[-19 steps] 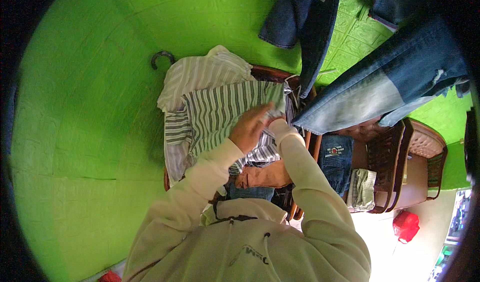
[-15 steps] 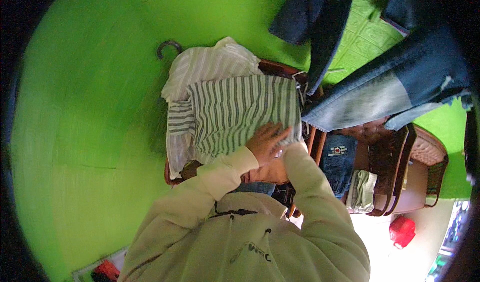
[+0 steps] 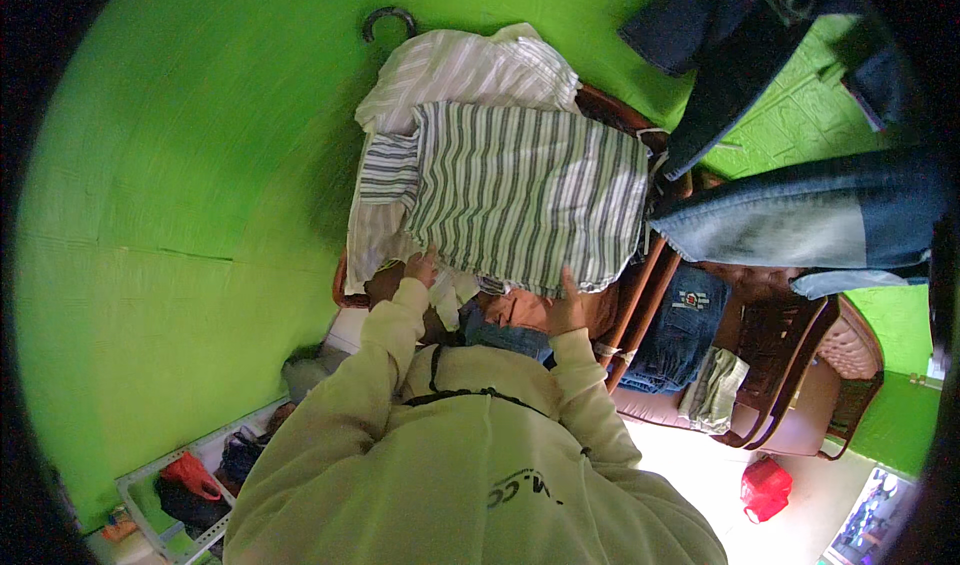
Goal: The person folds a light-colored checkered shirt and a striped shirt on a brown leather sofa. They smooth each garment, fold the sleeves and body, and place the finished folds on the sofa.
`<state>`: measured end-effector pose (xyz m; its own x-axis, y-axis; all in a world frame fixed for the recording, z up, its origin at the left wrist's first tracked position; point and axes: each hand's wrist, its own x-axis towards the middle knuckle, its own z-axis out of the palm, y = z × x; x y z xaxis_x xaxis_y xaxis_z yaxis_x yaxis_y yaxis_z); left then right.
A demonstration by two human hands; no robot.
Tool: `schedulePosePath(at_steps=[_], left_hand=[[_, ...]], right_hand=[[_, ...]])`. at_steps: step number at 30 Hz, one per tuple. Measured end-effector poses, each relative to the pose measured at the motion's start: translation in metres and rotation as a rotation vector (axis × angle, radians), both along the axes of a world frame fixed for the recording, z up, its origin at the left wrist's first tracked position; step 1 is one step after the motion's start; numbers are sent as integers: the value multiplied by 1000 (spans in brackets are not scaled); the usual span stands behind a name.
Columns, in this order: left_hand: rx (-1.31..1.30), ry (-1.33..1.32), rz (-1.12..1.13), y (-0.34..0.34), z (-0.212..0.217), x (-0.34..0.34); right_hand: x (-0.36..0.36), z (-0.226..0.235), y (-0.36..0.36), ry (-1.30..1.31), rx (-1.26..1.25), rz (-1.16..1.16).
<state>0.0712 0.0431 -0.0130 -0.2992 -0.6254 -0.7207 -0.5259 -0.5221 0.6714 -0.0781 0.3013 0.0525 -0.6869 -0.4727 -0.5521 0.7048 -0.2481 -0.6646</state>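
A grey-and-white striped shirt (image 3: 530, 190) lies spread out, folded to a near rectangle with a sleeve at its left. Beneath it is a pale, finely striped garment (image 3: 470, 65), draped over a brown wooden chair (image 3: 625, 115). My left hand (image 3: 422, 268) pinches the shirt's near left corner. At the near right edge, my right hand (image 3: 568, 310) grips the cloth, its thumb on top and the other fingers mostly hidden. Between my hands, nearer to me, lie an orange-brown cloth (image 3: 518, 310) and some blue denim (image 3: 505, 337).
Folded jeans (image 3: 682, 315) and a pale folded garment (image 3: 715, 390) rest on the seat to the right. Jeans (image 3: 780, 220) hang at the right. A red bag (image 3: 766, 488) sits on the floor. A white-framed rack (image 3: 150, 510) with clothes stands at lower left.
My hands have drawn apart to the shirt's near corners, and the shirt now lies flatter and smoother. The whole view has shifted, bringing the rack at lower left further into sight.
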Motion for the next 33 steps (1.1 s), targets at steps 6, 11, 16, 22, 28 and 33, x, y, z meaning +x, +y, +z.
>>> schedulePosePath(at_steps=[6, 11, 16, 22, 28, 33], left_hand=[[198, 22, 88, -55, -3, -15], [444, 178, 201, -74, 13, -15], [350, 481, 365, -71, 48, -9], [478, 553, 190, -68, 107, -43], [212, 754, 85, -81, 151, -50], [547, 677, 199, -101, 109, -25]], right_hand=[[19, 69, -28, -76, -207, -23], [43, 95, -51, -366, -398, 46], [81, 67, -87, -230, -287, 132], [95, 62, -186, -267, -259, 77], [62, 96, -241, -718, -596, -150], [34, 118, -250, -362, -178, -390]])
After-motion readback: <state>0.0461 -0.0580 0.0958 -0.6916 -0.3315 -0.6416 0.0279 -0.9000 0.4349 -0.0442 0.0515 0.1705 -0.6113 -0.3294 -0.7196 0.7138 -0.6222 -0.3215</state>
